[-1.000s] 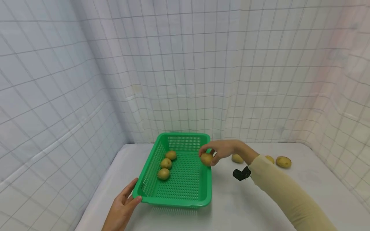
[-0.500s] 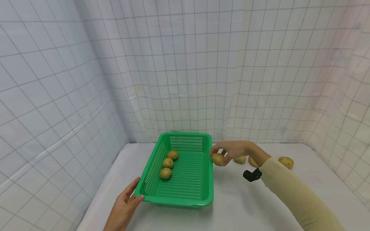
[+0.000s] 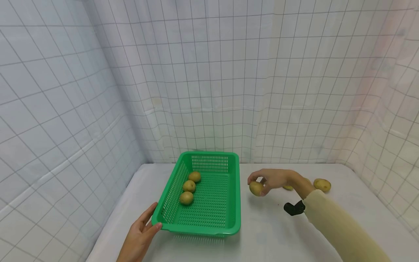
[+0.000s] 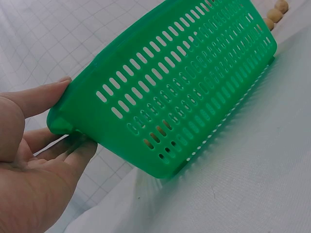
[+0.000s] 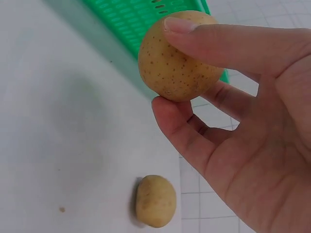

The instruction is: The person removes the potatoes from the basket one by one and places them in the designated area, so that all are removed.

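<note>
A green plastic basket (image 3: 235,203) stands on the white table, with three potatoes (image 3: 189,186) along its left side. My left hand (image 3: 139,233) grips the basket's near left corner; in the left wrist view the thumb lies over the rim (image 4: 73,104) and the fingers are beneath it. To the right of the basket, my right hand (image 3: 273,179) holds a potato (image 3: 256,188) between thumb and fingers. The right wrist view shows this speckled potato (image 5: 180,63) close up, above the table, with the basket's perforated side behind it.
Farther right on the table lies a potato (image 3: 322,185), with others partly hidden by my right wrist. A dark object (image 3: 294,208) shows beside that wrist. White grid-patterned sheets (image 3: 209,91) enclose the table at the back and sides.
My right hand has carried the potato from over the basket's right rim out to the right and closer to me. My left hand keeps its grip on the corner.
</note>
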